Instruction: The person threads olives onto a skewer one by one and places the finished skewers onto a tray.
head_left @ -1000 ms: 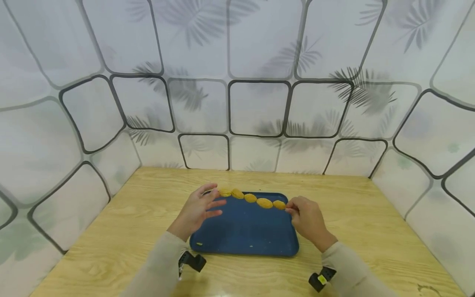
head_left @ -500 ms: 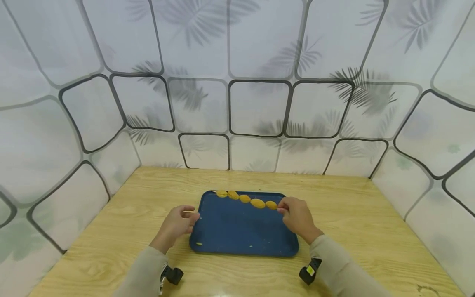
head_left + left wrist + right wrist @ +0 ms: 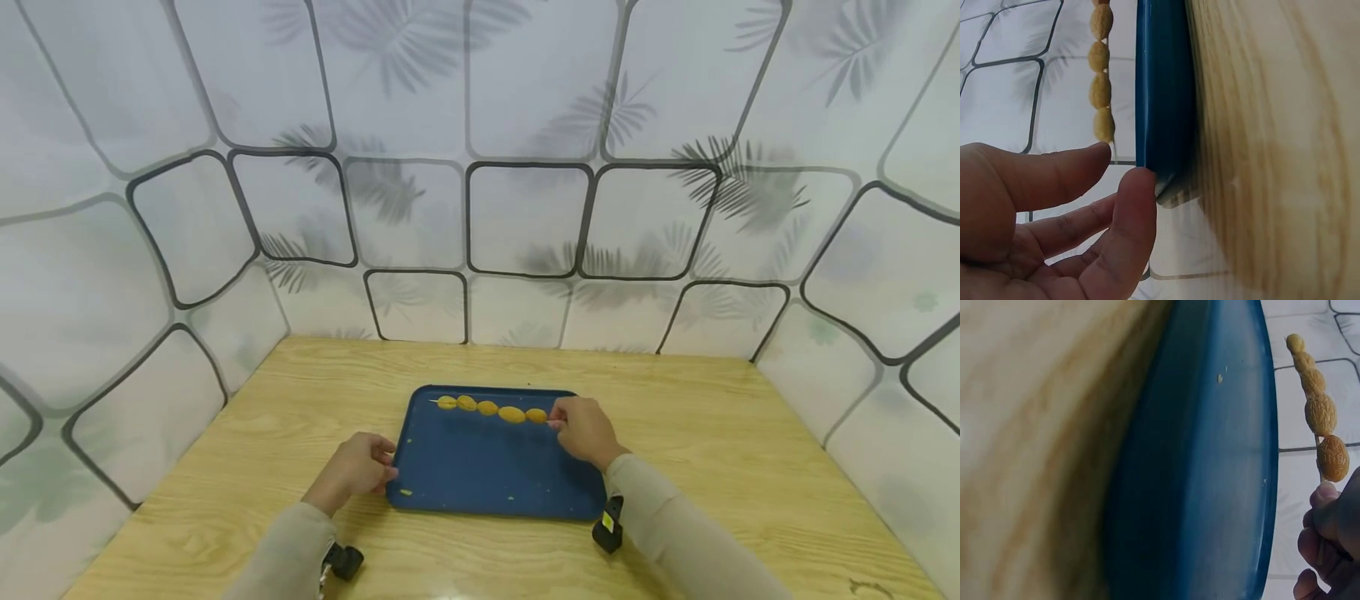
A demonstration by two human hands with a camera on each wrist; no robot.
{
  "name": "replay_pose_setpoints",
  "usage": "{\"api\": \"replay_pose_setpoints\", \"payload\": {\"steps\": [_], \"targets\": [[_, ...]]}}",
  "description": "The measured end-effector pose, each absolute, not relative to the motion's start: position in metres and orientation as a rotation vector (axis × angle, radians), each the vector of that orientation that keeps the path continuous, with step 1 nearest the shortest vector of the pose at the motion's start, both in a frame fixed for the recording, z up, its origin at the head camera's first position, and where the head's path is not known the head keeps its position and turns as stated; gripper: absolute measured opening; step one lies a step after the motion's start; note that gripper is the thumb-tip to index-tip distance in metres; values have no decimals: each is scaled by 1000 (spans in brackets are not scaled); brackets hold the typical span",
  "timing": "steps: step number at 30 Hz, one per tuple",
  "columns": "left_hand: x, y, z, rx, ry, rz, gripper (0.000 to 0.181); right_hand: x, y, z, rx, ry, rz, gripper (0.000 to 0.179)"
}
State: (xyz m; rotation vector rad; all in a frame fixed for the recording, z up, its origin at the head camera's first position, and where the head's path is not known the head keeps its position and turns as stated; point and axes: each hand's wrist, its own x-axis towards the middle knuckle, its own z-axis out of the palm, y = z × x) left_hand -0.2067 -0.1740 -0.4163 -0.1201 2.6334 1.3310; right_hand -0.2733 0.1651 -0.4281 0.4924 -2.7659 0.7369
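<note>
A skewer (image 3: pixel 512 414) threaded with several oval, golden-brown, wrinkled food pieces runs nearly level over the far part of the blue tray (image 3: pixel 487 467). My right hand (image 3: pixel 587 432) pinches the stick's right end between thumb and fingers; in the right wrist view the stick passes under the thumb, below the last food piece (image 3: pixel 1333 459). At the tray's left side is my left hand (image 3: pixel 357 467), thumb and fingers spread apart. In the left wrist view one fingertip (image 3: pixel 1138 181) sits right at the tray's rim, while the thumb stays apart from it.
The tray lies on a light wood-grain table (image 3: pixel 247 450). Small yellow crumbs (image 3: pixel 406 492) are scattered on it. A pale curtain (image 3: pixel 517 217) with dark outlines and leaf prints surrounds the table at the back and sides. Small black cameras (image 3: pixel 607 533) are strapped to both wrists.
My left hand has moved off the skewer's left end, down and left to the tray's side. The right hand has brought the skewer left and lower over the tray.
</note>
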Motion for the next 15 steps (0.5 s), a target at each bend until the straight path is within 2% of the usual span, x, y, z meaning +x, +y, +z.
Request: {"api": "replay_pose_setpoints", "payload": {"steps": [7, 15], "targets": [[-206, -174, -414, -91, 2659, 1287, 37, -291, 162, -434, 444, -2890, 685, 19], [-206, -176, -421, -72, 2670, 1282, 34, -304, 158, -439, 537, -2998, 555, 17]]}}
